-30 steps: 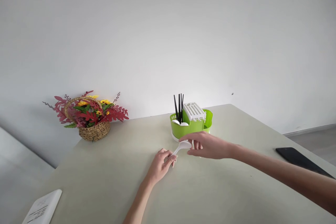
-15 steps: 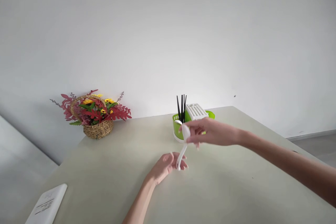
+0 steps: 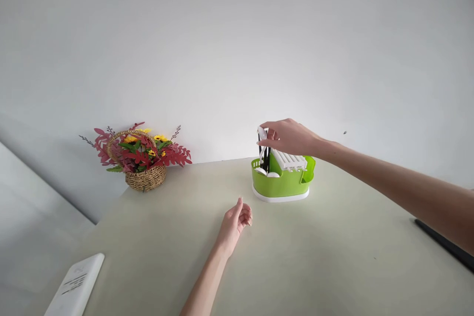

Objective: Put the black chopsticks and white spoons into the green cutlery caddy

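Observation:
My right hand [image 3: 291,137] pinches a white spoon [image 3: 262,133] by its bowl, with the handle pointing down. That handle reaches into the left compartment of a green cutlery holder [image 3: 279,189] on a white base. Black chopsticks [image 3: 268,160] stand upright in the same compartment, partly behind the spoon. Two more white spoon bowls [image 3: 273,175] show at its rim. A white slotted block [image 3: 291,160] forms the holder's top, below my right hand. My left hand [image 3: 236,222] rests in front of the holder, thumb raised and fingers loosely curled, holding nothing.
A wicker basket [image 3: 146,179] with red and yellow flowers stands at the back left by the wall. At the front left lies a white box-like item [image 3: 76,284] with dark lines. A dark long object [image 3: 444,244] lies near the right edge, partly under my right arm.
My right hand has carried the spoon up and away from me to above the holder's left compartment. My left hand no longer touches the spoon's handle and its fingers have curled.

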{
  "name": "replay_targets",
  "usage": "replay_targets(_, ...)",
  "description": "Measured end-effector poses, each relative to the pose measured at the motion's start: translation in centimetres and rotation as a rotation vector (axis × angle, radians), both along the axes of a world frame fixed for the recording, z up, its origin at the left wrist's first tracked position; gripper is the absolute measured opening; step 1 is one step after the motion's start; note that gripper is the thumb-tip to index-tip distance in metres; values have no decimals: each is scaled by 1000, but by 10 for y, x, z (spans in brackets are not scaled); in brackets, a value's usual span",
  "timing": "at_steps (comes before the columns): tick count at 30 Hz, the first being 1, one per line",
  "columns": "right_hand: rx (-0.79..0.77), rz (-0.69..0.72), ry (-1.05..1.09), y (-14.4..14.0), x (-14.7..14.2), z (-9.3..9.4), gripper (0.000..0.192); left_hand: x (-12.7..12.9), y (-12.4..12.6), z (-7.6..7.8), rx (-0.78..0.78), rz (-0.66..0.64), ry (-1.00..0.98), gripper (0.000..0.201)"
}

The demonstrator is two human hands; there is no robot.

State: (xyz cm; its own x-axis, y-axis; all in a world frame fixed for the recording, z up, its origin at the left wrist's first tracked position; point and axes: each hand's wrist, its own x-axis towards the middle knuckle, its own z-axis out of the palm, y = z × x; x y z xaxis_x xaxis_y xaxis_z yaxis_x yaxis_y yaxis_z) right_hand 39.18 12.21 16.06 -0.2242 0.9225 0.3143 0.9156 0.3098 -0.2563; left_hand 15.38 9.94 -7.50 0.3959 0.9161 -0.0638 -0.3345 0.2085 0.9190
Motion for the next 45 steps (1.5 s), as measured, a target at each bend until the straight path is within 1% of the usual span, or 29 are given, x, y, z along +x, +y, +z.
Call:
replay_targets(2, -72, 0, -69, 14, -5, -14, 22, 2, -1, -1, 24, -13, 23, 47)
replay_targets(4, -122, 12, -108, 25, -10, -26, 21, 4, -2, -2, 50, 2, 61, 44)
replay_targets(8, -183, 53, -147, 39, -19, -43, 22, 7, -4, -2, 58, 82, 144, 47)
replay_targets(12, -237, 71, -183, 47, -26, -57, 21, 9, -4, -1, 61, 90, 152, 48)
replay_targets(16, -284, 102, -201, 51, -28, -64, 23, 9, -4, -2, 72, 84, 163, 51)
replay_targets(20, -320, 112, -198, 52, -29, -66, 40, 10, -5, -1, 74, 83, 164, 52)
replay_targets(25, -327, 100, -181, 48, -30, -73, 48, 10, -6, 0, 63, 88, 145, 55)
replay_targets(28, -275, 69, -138, 41, -25, -73, 55, 9, -6, -1, 70, 86, 138, 57)
replay_targets(32, -131, -10, -63, 22, -6, -66, 51, 9, -6, -3, 88, 86, 119, 55)
replay_targets(35, 7, -17, -20, 7, 14, -69, 47, 8, -7, -2, 96, 91, 128, 53)
replay_targets(37, 120, 6, -30, -1, 27, -79, 44, 9, -8, 0, 103, 94, 145, 52)
replay_targets(39, 183, 7, -82, -6, 36, -93, 48, 9, -9, 2, 113, 94, 167, 50)
replay_targets(42, 174, -12, -157, -12, 41, -114, 57, 9, -11, 3, 134, 87, 192, 48)
replay_targets(45, 146, -37, -161, -18, 38, -126, 61, 8, -12, 3, 143, 83, 209, 48)
